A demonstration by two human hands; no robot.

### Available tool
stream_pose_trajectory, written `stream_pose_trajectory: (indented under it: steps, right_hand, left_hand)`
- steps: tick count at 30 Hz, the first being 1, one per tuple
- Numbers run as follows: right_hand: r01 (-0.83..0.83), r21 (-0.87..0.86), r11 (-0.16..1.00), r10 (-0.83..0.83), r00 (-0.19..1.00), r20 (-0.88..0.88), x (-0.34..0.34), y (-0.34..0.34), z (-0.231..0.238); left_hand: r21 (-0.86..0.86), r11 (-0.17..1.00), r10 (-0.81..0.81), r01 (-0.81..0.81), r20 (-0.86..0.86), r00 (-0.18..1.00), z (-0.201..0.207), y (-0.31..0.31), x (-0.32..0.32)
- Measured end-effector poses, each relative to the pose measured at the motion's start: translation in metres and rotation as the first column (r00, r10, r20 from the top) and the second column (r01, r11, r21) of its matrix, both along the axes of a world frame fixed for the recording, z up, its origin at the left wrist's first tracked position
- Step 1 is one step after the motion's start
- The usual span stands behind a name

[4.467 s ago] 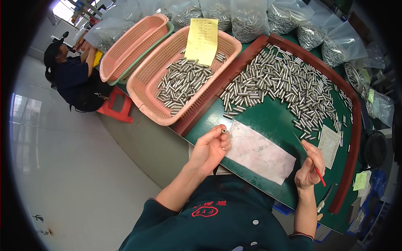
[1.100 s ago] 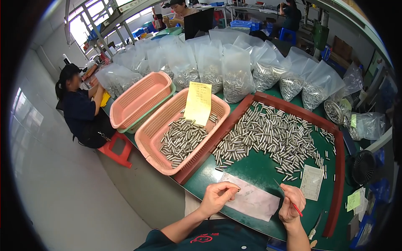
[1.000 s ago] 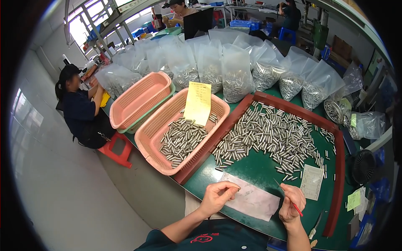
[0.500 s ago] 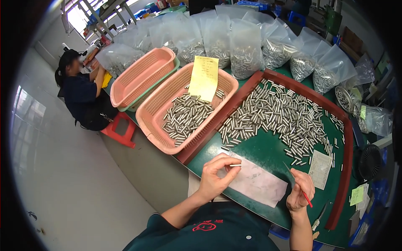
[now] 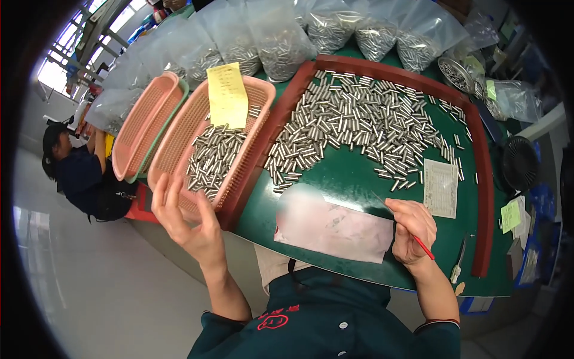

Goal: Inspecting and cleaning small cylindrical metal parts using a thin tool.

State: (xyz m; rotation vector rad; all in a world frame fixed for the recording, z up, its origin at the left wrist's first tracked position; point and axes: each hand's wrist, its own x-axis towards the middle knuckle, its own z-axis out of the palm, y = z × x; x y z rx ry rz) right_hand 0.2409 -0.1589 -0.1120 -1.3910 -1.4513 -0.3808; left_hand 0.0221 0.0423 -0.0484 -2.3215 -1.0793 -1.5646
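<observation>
My left hand (image 5: 190, 222) is at the near end of a pink plastic basket (image 5: 259, 90), fingers spread and nothing visible between them. Inside the basket lie many short shiny metal pins (image 5: 215, 157) and a yellow handwritten note (image 5: 228, 99). My right hand (image 5: 414, 230) is closed round a slim tool with a red handle (image 5: 424, 246) and a thin pointed metal tip. That tip is over the right part of a pale pinkish cloth (image 5: 353, 234) on the green table. Beyond the cloth spreads a wide heap of metal pins (image 5: 359, 113). A blurred patch hides the cloth's left end.
A dark red wooden frame (image 5: 483, 197) borders the pins. A printed paper sheet (image 5: 440, 188) and a small knife-like tool (image 5: 460, 261) lie at right. Bags of pins (image 5: 281, 51) line the back. Another pink basket (image 5: 141, 128) stands left; a person (image 5: 78, 170) sits beyond it.
My left hand has moved left from above the cloth to the basket and opened; the pin it pinched is out of it. My right hand keeps its tool. The view has shifted.
</observation>
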Motion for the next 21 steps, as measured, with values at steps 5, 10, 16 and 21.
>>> stream_pose_trajectory:
  steps: [5, 10, 16, 21]
  right_hand:
    - [-0.005, 0.025, 1.000, 0.005, 1.000, 0.008, 0.003, 0.002, -0.005]
    - [0.036, 0.054, 0.998, -0.036, 0.999, 0.010, 0.008, 0.001, -0.004]
    - [0.080, 0.071, 0.994, -0.082, 0.997, 0.015, 0.011, -0.003, -0.004]
    - [0.059, 0.056, 0.997, -0.060, 0.998, 0.018, 0.011, 0.000, -0.006]
  left_hand:
    - [-0.246, 0.837, -0.508, 0.489, -0.015, 0.861, -0.020, -0.014, 0.040]
    - [-0.232, 0.801, -0.595, 0.552, -0.202, 0.778, -0.032, -0.009, 0.105]
    - [-0.352, 0.804, -0.589, 0.480, -0.351, 0.728, -0.065, 0.006, 0.146]
    - [-0.353, 0.791, -0.607, 0.500, -0.345, 0.716, -0.080, 0.012, 0.146]
